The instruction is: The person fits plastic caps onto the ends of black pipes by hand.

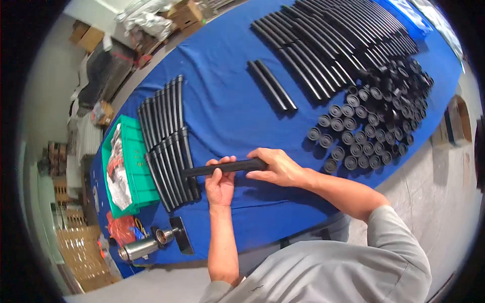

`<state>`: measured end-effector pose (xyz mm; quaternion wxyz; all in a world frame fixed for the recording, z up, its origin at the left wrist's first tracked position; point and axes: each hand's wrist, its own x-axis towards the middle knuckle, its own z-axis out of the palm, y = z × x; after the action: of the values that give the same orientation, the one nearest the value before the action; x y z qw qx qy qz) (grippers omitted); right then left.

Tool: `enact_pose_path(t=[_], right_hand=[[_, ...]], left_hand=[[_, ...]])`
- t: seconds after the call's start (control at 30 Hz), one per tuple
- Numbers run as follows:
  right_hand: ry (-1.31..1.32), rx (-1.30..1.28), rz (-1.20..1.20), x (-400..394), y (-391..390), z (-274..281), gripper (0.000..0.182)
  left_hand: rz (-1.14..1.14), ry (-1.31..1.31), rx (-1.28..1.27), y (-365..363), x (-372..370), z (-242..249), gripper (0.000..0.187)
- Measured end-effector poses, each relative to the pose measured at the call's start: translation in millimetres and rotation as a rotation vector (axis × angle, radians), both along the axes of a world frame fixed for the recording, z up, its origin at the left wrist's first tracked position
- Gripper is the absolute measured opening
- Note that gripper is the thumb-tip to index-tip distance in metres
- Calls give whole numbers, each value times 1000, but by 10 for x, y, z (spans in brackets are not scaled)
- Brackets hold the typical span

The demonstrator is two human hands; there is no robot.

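Observation:
A long black tube (241,165) lies level across both hands above the blue cloth. My left hand (221,188) is closed round its middle, palm up, with the thumb on the near side. At the tube's right end my right hand (281,168) is gripping; whether a cap sits there is hidden by the fingers. The tube's left end reaches over two rows of black tubes with wider ends (162,146). Beyond my hands lie two loose black tubes (273,86). To the right is a heap of round black caps (360,137) with ringed faces.
Many black tubes (313,48) lie in rows at the back of the blue-covered table (217,91). On the left stand a green crate (144,174) with white cloth inside, a red plastic bag (121,230), a steel flask (140,249) and a phone (182,236). A blue bin (411,20) is far right.

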<state>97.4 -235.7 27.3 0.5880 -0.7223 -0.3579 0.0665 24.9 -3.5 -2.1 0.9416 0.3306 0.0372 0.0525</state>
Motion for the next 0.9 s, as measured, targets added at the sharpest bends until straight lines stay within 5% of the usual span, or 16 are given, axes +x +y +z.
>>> enact_pose_path(t=[0.1,0.13,0.27,0.37,0.5,0.53,0.63,0.67,0.7,0.77,0.8,0.9], right_hand=[[544,-46,118,34,-36,130,34],[-34,16,-48,27,15,1,32],[-101,55,-17,7,-13,-35,27],[688,-66,179,65,-81,250,29],[-378,120,-139,2,52,1,25],[-291,110,-115,-2,57,8,26],[581,-105,156,40,-95,293,29],[560,-102,142,30,-80,245,32],[-87,13,-17,12,17,-108,31],[-182,-14,-37,-36,26,-96,32],[-145,-1,-13,-39,14,-80,32],[622,-108,217,32,-113,311,34]], left_hand=[[-16,10,33,-33,-8,37,27],[-12,31,44,-52,-2,59,26],[-10,10,29,5,4,4,25],[-7,10,40,-29,-5,37,24],[-8,37,-2,25,5,-8,23],[-6,19,-1,35,5,-20,23],[-1,-6,3,22,2,-17,23],[4,4,7,8,9,-12,23],[5,18,11,-11,5,3,23],[-4,17,26,5,-5,0,24],[-11,9,21,31,-11,-22,25],[-1,9,29,-2,-12,-16,24]])
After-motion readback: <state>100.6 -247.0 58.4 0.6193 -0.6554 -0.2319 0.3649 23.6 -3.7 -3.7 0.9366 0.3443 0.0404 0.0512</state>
